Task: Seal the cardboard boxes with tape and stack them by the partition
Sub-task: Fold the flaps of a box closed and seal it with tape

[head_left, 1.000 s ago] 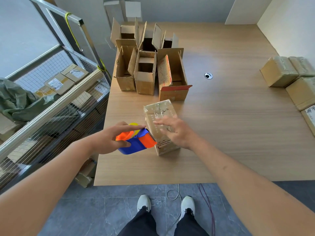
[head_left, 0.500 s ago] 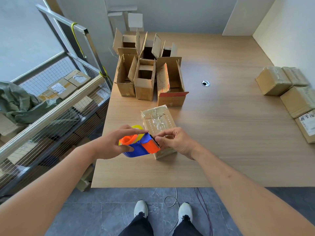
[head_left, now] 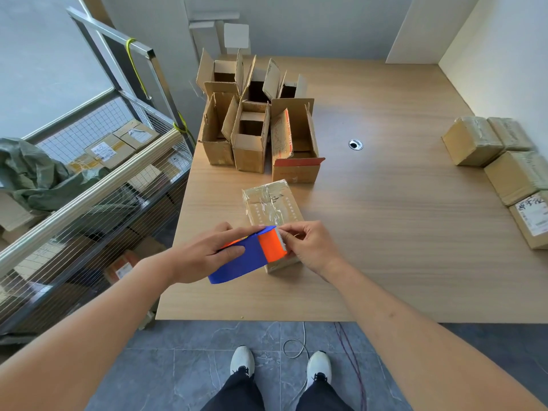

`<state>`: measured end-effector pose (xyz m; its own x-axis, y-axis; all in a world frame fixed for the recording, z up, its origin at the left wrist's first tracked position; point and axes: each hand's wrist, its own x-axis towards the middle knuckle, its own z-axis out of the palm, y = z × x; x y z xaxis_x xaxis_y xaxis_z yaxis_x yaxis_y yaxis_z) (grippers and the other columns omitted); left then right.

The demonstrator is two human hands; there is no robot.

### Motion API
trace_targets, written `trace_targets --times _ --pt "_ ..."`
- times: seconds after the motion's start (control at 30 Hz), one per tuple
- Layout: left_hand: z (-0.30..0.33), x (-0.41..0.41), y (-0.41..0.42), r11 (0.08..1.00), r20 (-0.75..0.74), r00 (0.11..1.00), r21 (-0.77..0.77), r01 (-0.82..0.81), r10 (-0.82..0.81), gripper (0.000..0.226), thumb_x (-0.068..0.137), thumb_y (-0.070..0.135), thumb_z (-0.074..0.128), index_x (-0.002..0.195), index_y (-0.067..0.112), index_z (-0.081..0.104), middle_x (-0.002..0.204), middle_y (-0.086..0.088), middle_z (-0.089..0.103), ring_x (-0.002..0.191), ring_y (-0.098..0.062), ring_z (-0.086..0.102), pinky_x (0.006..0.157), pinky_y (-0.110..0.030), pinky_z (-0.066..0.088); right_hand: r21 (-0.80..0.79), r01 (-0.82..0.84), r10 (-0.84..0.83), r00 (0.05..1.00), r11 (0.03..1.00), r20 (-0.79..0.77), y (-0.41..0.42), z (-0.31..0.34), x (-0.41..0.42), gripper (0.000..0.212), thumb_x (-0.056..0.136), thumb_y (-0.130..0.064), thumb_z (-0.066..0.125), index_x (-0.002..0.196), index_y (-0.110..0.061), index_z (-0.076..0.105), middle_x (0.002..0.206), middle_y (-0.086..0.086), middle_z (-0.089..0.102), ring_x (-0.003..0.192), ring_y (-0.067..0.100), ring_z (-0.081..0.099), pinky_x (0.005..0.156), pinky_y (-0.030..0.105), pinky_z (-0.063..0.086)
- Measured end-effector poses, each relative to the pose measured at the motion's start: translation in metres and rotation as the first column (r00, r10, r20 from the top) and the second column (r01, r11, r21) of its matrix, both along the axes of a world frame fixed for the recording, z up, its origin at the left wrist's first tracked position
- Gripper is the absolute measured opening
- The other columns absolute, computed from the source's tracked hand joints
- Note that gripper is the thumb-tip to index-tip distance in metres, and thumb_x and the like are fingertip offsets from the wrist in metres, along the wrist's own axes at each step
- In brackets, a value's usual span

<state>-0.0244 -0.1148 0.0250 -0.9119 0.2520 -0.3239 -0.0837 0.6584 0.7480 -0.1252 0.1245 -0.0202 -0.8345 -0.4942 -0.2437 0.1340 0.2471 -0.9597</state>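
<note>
Progress early | sealed boxes (head_left: 504,170) stacked at 3 o'clock | open boxes (head_left: 255,129) waiting at 12 | left hand (head_left: 204,256) gripping tape dispenser (head_left: 252,256) | right hand (head_left: 311,247) pinching tape end over current box (head_left: 272,209)

Taped boxes (head_left: 530,215) cut off rightward

Left hand (head_left: 204,256) grips tape dispenser (head_left: 252,256) over taped box (head_left: 271,207).

Left hand (head_left: 204,256) grips; right hand (head_left: 311,247) pinches, fingers curled.
</note>
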Motion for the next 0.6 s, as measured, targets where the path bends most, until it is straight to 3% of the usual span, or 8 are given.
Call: trace_targets --times 0.1,0.2,0.4,0.6 --pt "-0.009 0.007 0.009 1.0 -0.014 1.0 -0.018 -0.009 0.008 0.051 0.1 0.058 0.034 0.148 0.069 0.02 0.113 0.004 0.051 0.099 -0.015 0.055 0.093 -0.037 0.044 0.068 0.079 -0.077 0.997 0.995 -0.025 0.002 -0.008 0.004 0.009 0.093 -0.015 0.073 0.09 -0.018 0.082 0.069 0.0 0.073 0.055 0.019 0.063 0.057 0.035 0.059" --pt "-0.017 0.015 0.009 1.0 0.009 1.0 0.011 -0.008 0.008 0.052 0.101 0.058 0.033 0.15 0.067 0.018 0.121 0.002 0.056 0.11 -0.019 0.056 0.1 -0.043 0.043 0.134 0.13 -0.118 0.989 0.982 -0.094 0.008 -0.01 0.009 0.017 0.092 -0.012 0.074 0.08 -0.025 0.08 0.062 -0.009 0.069 0.046 0.013 0.057 0.054 0.028 0.055" --pt "-0.027 0.038 -0.03 0.997 0.083 0.996 -0.075 -0.029 0.035 0.051 0.099 0.065 0.03 0.148 0.068 0.021 0.111 0.014 0.054 0.094 -0.004 0.056 0.089 -0.037 0.043 0.237 0.338 -0.302 0.937 0.911 -0.177 0.054 -0.008 -0.018 0.023 0.091 -0.016 0.076 0.074 -0.033 0.076 0.068 -0.006 0.074 0.044 0.011 0.057 0.053 0.03 0.058" --pt "-0.042 0.039 -0.03 0.995 0.148 0.988 -0.088 -0.041 0.054 0.05 0.098 0.066 0.031 0.148 0.067 0.023 0.121 0.017 0.054 0.106 -0.003 0.056 0.096 -0.036 0.042 0.326 0.315 -0.282 0.948 0.891 -0.144 0.064 -0.024 -0.027 0.014 0.093 -0.015 0.073 0.081 -0.02 0.078 0.074 0.004 0.074 0.04 0.013 0.054 0.049 0.032 0.055"
